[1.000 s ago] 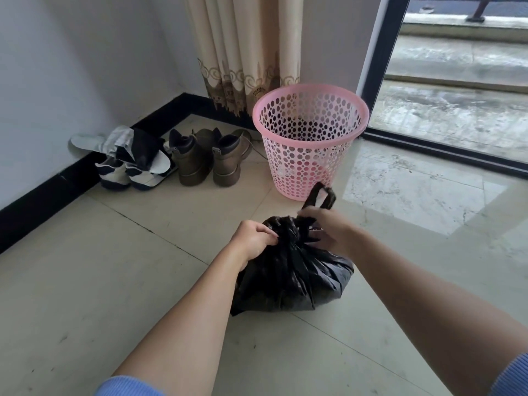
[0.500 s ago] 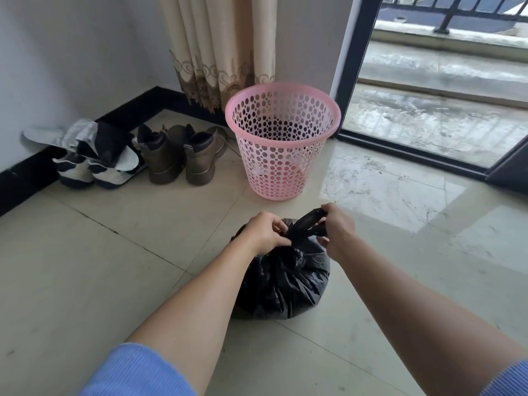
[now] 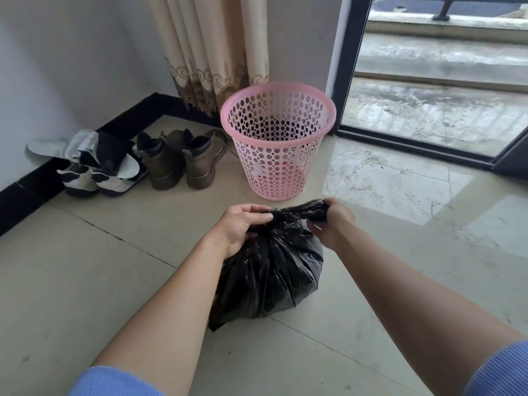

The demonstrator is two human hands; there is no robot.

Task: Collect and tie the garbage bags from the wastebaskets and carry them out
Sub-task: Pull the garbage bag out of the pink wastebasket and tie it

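Black garbage bag [image 3: 268, 275] sat on the tiled floor [image 3: 85, 281] right in front of me, outside the pink wastebasket [image 3: 274, 172]. The wastebasket stood upright just behind it; couldn't tell if the two touched.

My left hand [image 3: 240, 224] gripped the gathered neck of the bag from the left, fingers curled over the bunched plastic. My right hand [image 3: 333, 221] pinched a twisted tail of the same plastic, pulled out sideways from the neck. Both grips were narrow, closed on plastic, nothing else in them. Couldn't tell whether the knot was finished; the fingers hid it.

Left of the wastebasket: brown boots [image 3: 183, 161], then sneakers [image 3: 88, 178] with cloth draped over them, against the black baseboard [image 3: 34, 192]. Curtain [image 3: 214, 52] hung behind, dark-framed glass door [image 3: 348, 67] to the right. Blue sleeves [image 3: 114, 381] were up past both forearms.
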